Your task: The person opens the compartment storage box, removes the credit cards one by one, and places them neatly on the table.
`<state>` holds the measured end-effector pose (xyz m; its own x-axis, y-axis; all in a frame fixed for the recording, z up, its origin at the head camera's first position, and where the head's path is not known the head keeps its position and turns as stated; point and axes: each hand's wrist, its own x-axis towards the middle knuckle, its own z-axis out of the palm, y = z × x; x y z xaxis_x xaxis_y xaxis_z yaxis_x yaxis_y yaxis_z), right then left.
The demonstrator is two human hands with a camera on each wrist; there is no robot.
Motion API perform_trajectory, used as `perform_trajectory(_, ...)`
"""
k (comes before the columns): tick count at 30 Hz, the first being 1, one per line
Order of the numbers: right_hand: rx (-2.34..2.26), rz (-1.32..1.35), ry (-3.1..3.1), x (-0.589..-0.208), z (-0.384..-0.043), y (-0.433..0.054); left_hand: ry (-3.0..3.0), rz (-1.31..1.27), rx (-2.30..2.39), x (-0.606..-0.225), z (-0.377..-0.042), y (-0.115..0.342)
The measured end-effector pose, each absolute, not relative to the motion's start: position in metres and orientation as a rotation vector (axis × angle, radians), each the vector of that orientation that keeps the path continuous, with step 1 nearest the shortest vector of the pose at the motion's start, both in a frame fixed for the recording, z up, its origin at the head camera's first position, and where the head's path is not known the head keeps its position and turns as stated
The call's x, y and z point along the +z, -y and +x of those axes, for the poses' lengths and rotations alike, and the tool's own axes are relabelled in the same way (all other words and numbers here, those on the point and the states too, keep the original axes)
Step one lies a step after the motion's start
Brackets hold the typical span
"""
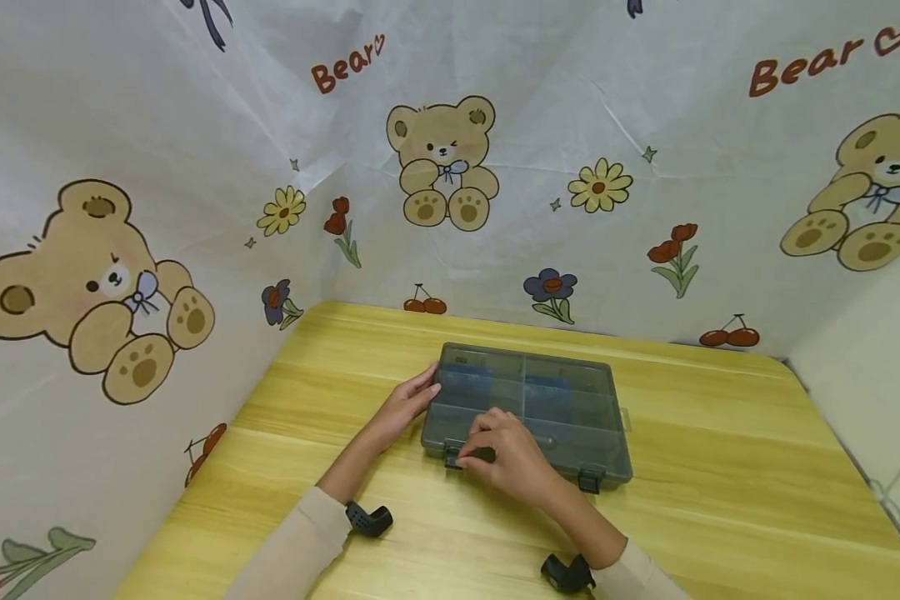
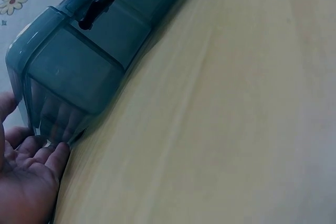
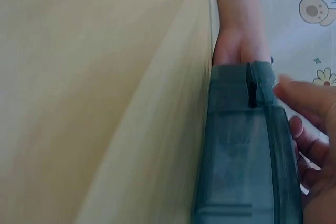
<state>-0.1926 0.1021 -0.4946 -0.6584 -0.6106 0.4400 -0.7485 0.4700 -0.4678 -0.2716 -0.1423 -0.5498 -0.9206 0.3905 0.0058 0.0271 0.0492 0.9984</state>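
A pale sheet (image 1: 510,50) printed with 3 teddy bears hangs behind my wooden table (image 1: 727,433). On the table in front of me lies a see-through grey box (image 1: 591,417), its lid down. My left hand (image 1: 407,403) rests against the box's left side, fingers fairly straight. My right hand (image 1: 508,457) is over the near edge, fingers bent. Through the lid show 2 blue shapes (image 1: 547,398). Black gadgets (image 1: 369,520) sit at my 2 wrists. Smallest are 2 dark latches: the right latch (image 1: 588,482), and the left latch (image 2: 100,8), where my right thumb and finger meet; I cannot tell whether they pinch it.
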Motion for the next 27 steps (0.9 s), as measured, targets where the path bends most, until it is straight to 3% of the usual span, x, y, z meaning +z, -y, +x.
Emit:
perform_trajectory(12,1.303,1.184,2.428,-0.474,-0.181,-0.14,-2.098,0.388,1.895,-0.542,-0.264,0.148)
perform_trajectory(27,1.067,0.657,2.562,-0.459,-0.158,-0.212,-2.052,0.42,1.872,-0.532,-0.219,0.163)
